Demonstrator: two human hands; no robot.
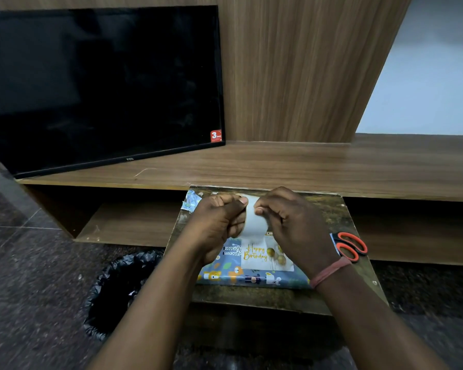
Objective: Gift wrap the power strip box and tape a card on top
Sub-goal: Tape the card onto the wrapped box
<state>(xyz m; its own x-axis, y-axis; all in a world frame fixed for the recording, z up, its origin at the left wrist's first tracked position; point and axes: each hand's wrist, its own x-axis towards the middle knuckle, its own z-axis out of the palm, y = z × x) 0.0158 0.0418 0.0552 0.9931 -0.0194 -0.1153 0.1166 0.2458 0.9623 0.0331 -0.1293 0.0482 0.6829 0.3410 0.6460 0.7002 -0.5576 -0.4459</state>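
The power strip box (251,277), wrapped in blue paper with cartoon animals, lies on a small dark table (332,209). A white "Happy Birthday" card (259,256) with gold balloons rests on top of it. Above the card I hold a roll of clear tape (253,220) with both hands. My left hand (219,222) grips the roll, thumb on its top. My right hand (286,220) pinches at the roll's surface with thumb and fingers. Both hands hide the far part of the box.
Orange-handled scissors (352,245) lie at the table's right edge. A scrap of wrapping paper (190,201) sits at the far left corner. A bin lined with a black bag (118,287) stands on the floor to the left. A television (99,84) leans on the wooden unit (332,164) behind.
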